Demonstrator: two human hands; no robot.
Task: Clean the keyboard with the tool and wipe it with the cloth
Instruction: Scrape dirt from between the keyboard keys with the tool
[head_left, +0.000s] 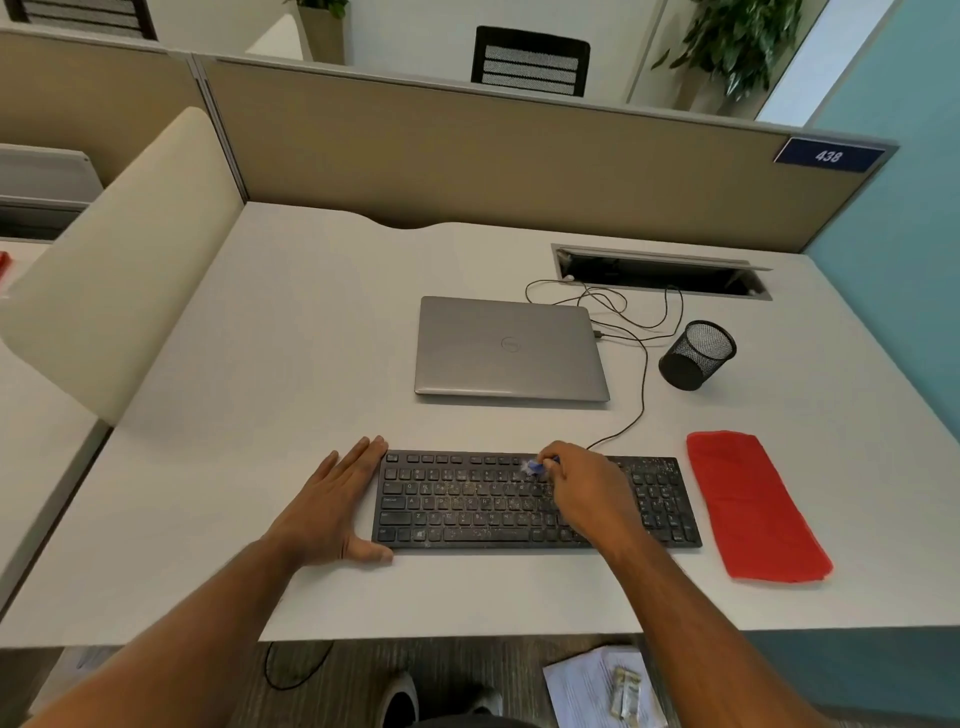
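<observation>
White desk, left hand flat beside keyboard, right hand pinching brush, red cloth right.

This is an open-plan office cubicle. A pale worktop is fenced by tan partition panels, one bearing a blue number plate reading 438. A closed laptop, a mesh pen cup and a cable hatch sit on it; mesh-backed office chairs stand beyond.

Black keyboard flecked with pale dust, red cloth, grey laptop, black mesh cup, seemingly blue-white tool
</observation>
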